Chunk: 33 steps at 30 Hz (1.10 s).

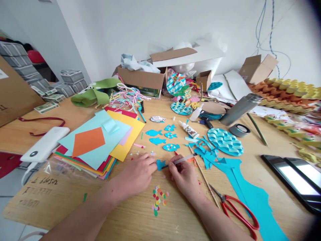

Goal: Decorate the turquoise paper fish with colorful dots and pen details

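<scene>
My right hand [182, 174] pinches a slim pen [180, 160], its tip at a small blue paper fish [161, 164] on the table. On the fish's left side rest the fingers of my left hand [140, 172], bent and close together. Beyond the hands lie several cut-out blue fish [157, 141], one with coloured dots [171, 147], and a pale patterned fish [158, 119]. Small coloured paper dots [159, 197] are scattered between my forearms. Red-handled scissors [235, 211] lie right of my right forearm, beside a thin wooden stick [206, 177].
Coloured paper sheets [89, 144] and a white power bank [45, 144] are at the left. A glue bottle [189, 129], woven blue disc [225, 142], steel flask [240, 108] and blue scraps [248, 190] stand or lie rightward. Cardboard boxes [140, 77] line the back; dark phones [296, 177] lie far right.
</scene>
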Each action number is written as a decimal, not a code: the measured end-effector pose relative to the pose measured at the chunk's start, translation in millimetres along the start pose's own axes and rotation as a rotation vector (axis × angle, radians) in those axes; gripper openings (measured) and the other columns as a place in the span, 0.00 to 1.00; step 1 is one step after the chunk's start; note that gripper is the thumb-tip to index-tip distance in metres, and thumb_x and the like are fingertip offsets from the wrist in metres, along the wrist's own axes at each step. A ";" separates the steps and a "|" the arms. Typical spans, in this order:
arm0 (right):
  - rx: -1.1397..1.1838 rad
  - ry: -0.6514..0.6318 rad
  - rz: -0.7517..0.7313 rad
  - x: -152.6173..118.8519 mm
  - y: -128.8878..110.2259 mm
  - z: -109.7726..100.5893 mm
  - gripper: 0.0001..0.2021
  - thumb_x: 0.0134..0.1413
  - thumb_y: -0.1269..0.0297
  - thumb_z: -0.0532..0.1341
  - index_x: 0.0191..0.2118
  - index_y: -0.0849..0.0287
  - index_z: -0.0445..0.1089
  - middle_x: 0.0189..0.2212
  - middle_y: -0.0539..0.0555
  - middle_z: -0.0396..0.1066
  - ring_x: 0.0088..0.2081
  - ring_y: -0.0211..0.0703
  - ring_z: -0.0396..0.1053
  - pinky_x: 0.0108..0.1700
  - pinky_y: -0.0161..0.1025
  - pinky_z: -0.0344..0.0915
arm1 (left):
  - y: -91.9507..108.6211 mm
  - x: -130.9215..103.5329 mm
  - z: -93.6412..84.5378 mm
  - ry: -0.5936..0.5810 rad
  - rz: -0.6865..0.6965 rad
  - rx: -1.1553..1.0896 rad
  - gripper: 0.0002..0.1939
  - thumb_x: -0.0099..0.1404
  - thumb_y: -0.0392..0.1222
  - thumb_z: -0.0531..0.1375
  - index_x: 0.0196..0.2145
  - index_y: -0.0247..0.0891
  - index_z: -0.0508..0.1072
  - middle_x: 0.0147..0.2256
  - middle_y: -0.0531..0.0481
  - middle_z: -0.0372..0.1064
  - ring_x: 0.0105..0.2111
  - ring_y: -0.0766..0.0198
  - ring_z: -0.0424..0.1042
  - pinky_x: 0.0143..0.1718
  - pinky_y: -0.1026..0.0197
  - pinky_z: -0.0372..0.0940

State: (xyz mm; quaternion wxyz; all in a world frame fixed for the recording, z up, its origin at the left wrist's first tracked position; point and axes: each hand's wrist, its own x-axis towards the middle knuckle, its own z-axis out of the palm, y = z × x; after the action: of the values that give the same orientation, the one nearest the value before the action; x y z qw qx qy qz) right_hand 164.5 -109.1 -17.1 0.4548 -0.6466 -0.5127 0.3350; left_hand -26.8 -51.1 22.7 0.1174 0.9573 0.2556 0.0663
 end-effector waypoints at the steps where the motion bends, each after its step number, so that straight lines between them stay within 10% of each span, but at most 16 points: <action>1: -0.004 -0.003 -0.001 0.1 -0.3 -0.1 0.13 0.57 0.53 0.59 0.31 0.57 0.66 0.18 0.46 0.60 0.18 0.39 0.61 0.21 0.35 0.55 | 0.0 0.0 0.1 -0.003 -0.002 0.000 0.14 0.64 0.25 0.52 0.40 0.35 0.74 0.47 0.46 0.72 0.50 0.57 0.68 0.56 0.54 0.63; 33: 0.024 0.031 -0.003 0.8 0.3 0.9 0.11 0.55 0.55 0.60 0.29 0.57 0.65 0.18 0.46 0.62 0.18 0.38 0.61 0.20 0.35 0.57 | 1.3 1.0 -0.1 0.001 -0.014 -0.037 0.14 0.62 0.24 0.52 0.38 0.37 0.73 0.43 0.47 0.72 0.48 0.57 0.67 0.52 0.54 0.65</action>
State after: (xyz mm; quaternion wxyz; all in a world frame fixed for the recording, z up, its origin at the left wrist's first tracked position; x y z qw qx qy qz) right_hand 163.9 -108.0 -17.7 0.4708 -0.6454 -0.5025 0.3306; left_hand -25.4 -51.7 23.3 0.1352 0.9532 0.2610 0.0705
